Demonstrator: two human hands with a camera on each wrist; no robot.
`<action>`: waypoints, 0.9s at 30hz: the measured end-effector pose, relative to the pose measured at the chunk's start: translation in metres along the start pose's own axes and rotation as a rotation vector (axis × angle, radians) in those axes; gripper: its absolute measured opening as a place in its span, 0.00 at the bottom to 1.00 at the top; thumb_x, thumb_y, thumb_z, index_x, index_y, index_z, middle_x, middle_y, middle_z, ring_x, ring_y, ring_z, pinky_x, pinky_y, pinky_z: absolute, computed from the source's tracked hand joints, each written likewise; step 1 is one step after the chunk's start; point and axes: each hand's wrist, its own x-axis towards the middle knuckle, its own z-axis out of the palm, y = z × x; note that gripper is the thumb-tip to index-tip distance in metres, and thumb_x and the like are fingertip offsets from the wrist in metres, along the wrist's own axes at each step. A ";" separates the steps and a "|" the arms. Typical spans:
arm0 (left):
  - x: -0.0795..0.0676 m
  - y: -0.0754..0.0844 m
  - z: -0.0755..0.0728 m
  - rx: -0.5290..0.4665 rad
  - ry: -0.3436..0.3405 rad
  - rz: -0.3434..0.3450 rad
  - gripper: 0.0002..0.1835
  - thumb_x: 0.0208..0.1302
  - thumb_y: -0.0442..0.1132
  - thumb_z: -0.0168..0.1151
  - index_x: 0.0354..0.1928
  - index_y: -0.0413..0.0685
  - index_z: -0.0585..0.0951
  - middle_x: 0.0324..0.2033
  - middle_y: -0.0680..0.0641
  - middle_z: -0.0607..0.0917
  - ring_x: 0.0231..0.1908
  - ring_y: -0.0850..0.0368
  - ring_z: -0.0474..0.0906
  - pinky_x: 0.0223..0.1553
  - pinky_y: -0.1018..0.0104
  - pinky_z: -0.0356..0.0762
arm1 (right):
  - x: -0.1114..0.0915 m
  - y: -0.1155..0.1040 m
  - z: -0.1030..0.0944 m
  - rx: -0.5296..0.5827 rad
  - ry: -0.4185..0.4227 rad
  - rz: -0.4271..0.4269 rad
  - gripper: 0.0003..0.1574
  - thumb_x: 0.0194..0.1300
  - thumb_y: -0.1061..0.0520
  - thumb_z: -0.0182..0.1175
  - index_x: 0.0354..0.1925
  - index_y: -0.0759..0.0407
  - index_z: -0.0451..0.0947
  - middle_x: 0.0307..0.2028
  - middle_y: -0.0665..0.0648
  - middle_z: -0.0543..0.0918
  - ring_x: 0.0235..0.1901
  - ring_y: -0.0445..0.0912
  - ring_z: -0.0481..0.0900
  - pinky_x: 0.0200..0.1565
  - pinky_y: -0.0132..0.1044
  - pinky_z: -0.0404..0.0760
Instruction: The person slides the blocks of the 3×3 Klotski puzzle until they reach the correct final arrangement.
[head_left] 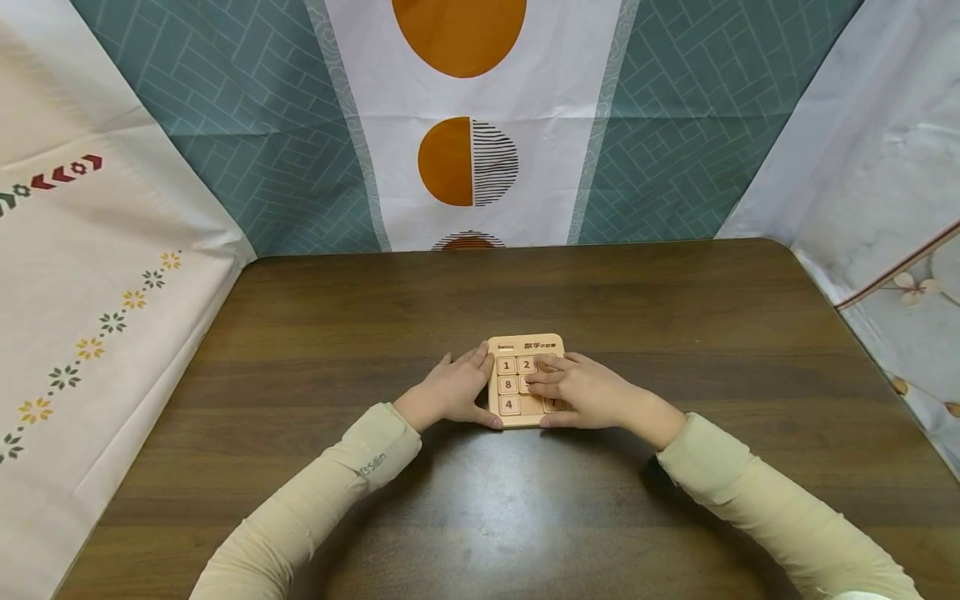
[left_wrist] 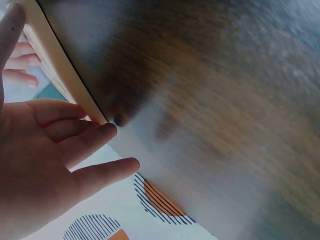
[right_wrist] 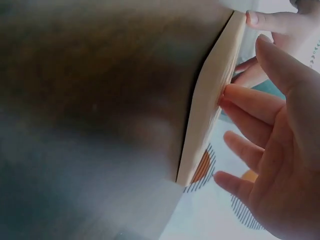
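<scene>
A light wooden number sliding puzzle (head_left: 521, 422) lies flat on the brown table. Square tiles marked 1 (head_left: 506, 365), 2 (head_left: 527, 364), 8 (head_left: 507, 384) and 4 (head_left: 509, 405) are readable; other tiles are partly covered by fingers. A gap shows in the bottom row, right of the 4. My left hand (head_left: 456, 387) touches the board's left side, thumb at the near corner, fingers extended along the edge (left_wrist: 65, 65). From the right, my right hand (head_left: 592, 392) reaches over the board, its fingertips on the tiles and its thumb at the near edge.
The dark wooden table (head_left: 375, 308) extends around the puzzle on all sides. A patterned cloth (head_left: 277, 125) hangs behind its far edge. White cloths with printed flowers hang at the left (head_left: 112, 350) and right (head_left: 885, 167).
</scene>
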 end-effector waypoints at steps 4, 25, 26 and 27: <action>0.000 0.000 0.000 0.000 -0.001 0.001 0.60 0.44 0.70 0.60 0.68 0.35 0.50 0.68 0.38 0.47 0.67 0.48 0.49 0.59 0.42 0.54 | -0.004 0.001 -0.003 0.011 0.007 0.004 0.32 0.60 0.40 0.56 0.54 0.60 0.75 0.56 0.56 0.75 0.62 0.56 0.62 0.56 0.56 0.62; -0.002 -0.001 0.000 0.006 0.011 0.006 0.59 0.45 0.69 0.60 0.68 0.34 0.51 0.68 0.37 0.48 0.67 0.47 0.49 0.59 0.42 0.54 | -0.020 -0.018 0.000 -0.036 0.001 -0.020 0.37 0.57 0.36 0.57 0.54 0.61 0.76 0.56 0.55 0.75 0.61 0.56 0.63 0.55 0.56 0.64; -0.002 -0.001 0.000 0.004 0.012 0.008 0.59 0.45 0.69 0.60 0.68 0.34 0.52 0.68 0.37 0.48 0.67 0.47 0.49 0.59 0.42 0.54 | -0.019 -0.019 0.000 -0.041 0.000 -0.024 0.37 0.57 0.36 0.57 0.54 0.61 0.76 0.56 0.56 0.74 0.61 0.56 0.63 0.55 0.56 0.64; -0.002 -0.001 0.001 0.002 0.013 0.010 0.58 0.45 0.69 0.60 0.68 0.34 0.52 0.68 0.37 0.48 0.67 0.47 0.49 0.59 0.42 0.53 | -0.018 -0.019 0.001 -0.045 0.000 -0.027 0.37 0.57 0.36 0.57 0.54 0.61 0.76 0.56 0.56 0.74 0.61 0.56 0.63 0.55 0.56 0.64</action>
